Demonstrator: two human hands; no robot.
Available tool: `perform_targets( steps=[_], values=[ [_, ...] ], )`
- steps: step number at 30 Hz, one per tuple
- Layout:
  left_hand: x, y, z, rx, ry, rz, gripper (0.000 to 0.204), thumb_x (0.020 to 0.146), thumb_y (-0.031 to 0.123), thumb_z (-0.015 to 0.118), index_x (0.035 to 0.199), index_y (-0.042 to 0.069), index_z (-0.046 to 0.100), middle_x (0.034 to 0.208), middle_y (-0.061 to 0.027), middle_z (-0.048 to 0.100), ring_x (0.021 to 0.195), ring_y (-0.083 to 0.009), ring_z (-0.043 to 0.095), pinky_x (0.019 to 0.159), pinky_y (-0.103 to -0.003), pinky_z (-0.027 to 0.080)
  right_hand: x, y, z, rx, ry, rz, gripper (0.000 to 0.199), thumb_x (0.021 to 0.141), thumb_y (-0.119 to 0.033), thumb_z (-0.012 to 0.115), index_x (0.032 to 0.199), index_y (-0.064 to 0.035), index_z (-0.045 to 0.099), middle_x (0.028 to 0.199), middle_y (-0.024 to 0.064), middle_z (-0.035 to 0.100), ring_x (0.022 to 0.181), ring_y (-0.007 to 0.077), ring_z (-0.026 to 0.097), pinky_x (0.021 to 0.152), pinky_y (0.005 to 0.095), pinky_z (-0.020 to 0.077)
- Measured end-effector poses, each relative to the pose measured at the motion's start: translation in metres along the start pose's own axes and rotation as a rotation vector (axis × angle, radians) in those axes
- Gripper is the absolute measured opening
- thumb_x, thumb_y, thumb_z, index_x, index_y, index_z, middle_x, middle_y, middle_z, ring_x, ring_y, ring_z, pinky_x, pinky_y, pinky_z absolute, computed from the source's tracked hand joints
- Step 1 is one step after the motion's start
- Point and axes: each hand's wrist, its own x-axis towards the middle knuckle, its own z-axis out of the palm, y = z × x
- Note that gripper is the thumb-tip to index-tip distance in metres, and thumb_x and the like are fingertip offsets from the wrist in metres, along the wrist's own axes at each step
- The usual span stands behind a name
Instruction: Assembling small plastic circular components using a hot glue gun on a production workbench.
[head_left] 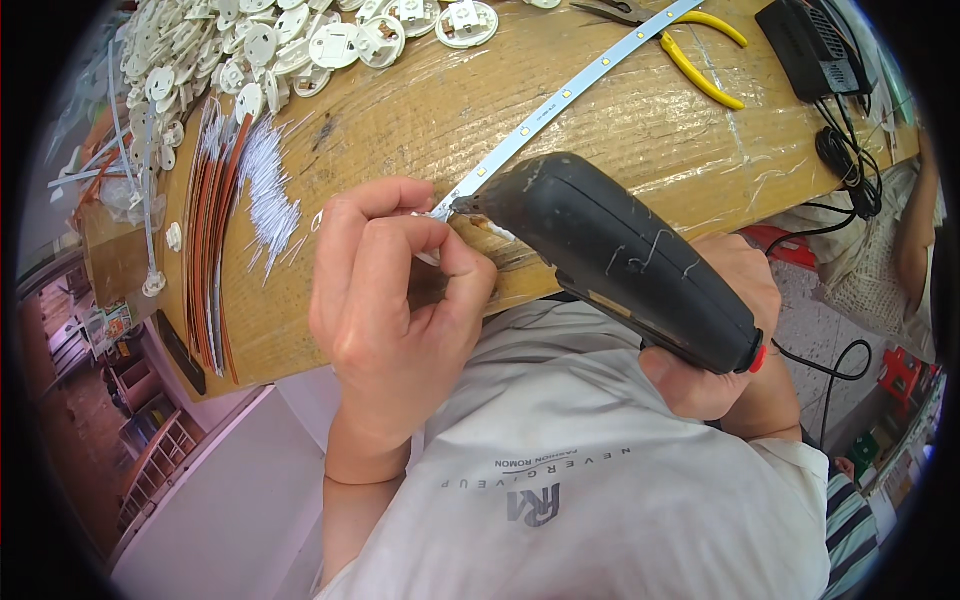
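My left hand (pixel 395 270) is closed at the near edge of the table, thumb and index finger pinching the near end of a white LED strip (pixel 525 132). A small white piece shows by the fingertips, mostly hidden by them. My right hand (pixel 735 290) grips a black soldering gun (pixel 610 250) with a red part at its rear. Its dark tip meets the strip end right beside my left fingertips. Thin silvery strands cling to the gun's body. From there the strip runs away to the far right, lying across yellow-handled pliers (pixel 685 70).
Round white plastic parts (pixel 265 45) are heaped at the far left. Nearer lie a bundle of red-brown wires (pixel 205 240) and many short white wires (pixel 268 205). A black power adapter (pixel 815 50) with a coiled cable (pixel 850 165) sits at the right. Another person's arm (pixel 915 240) shows there.
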Motion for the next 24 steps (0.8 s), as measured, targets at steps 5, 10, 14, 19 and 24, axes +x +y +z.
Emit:
perform_targets(
  steps=[5,10,14,19,24],
  values=[
    [0.000,0.000,-0.001,0.003,0.001,0.008,0.020,0.072,-0.014,0.072,0.081,-0.001,0.061,0.099,-0.0131,0.067,0.068,-0.0161,0.064,0.053,-0.027,0.053,0.001,0.000,0.000,-0.014,-0.012,0.001,0.032,0.054,-0.005,0.071,0.084,0.0034,0.069,0.065,0.0092,0.063,0.047,0.0254,0.060,0.047,0.0294,0.0461],
    [0.001,-0.001,-0.002,0.003,-0.013,0.018,0.020,0.073,-0.015,0.072,0.082,-0.001,0.061,0.100,-0.0130,0.066,0.068,-0.0160,0.064,0.053,-0.027,0.053,0.002,0.000,0.003,-0.007,0.003,-0.008,0.032,0.055,-0.006,0.072,0.085,0.0031,0.070,0.066,0.0089,0.064,0.048,0.0248,0.060,0.047,0.0291,0.0463],
    [0.001,0.000,-0.001,0.002,-0.013,0.010,0.020,0.073,-0.014,0.072,0.082,-0.001,0.061,0.100,-0.0131,0.066,0.069,-0.0159,0.064,0.053,-0.027,0.053,0.003,-0.001,0.002,-0.013,-0.007,-0.009,0.032,0.054,-0.005,0.072,0.085,0.0028,0.070,0.066,0.0087,0.064,0.048,0.0247,0.061,0.048,0.0286,0.0463],
    [0.000,0.001,-0.002,-0.018,-0.014,-0.016,0.021,0.072,-0.014,0.073,0.081,0.000,0.061,0.101,-0.0126,0.066,0.068,-0.0159,0.062,0.053,-0.027,0.052,0.002,-0.001,-0.001,-0.038,-0.027,0.005,0.032,0.054,-0.005,0.070,0.085,0.0028,0.070,0.067,0.0093,0.064,0.049,0.0252,0.061,0.048,0.0290,0.0465],
    [0.001,-0.003,-0.002,0.017,-0.009,0.049,0.021,0.071,-0.014,0.073,0.081,0.000,0.061,0.101,-0.0127,0.066,0.068,-0.0163,0.062,0.053,-0.027,0.051,-0.010,0.000,-0.001,-0.033,0.052,0.028,0.034,0.056,-0.007,0.068,0.088,0.0036,0.070,0.067,0.0094,0.063,0.048,0.0279,0.059,0.049,0.0312,0.0474]
  ],
)
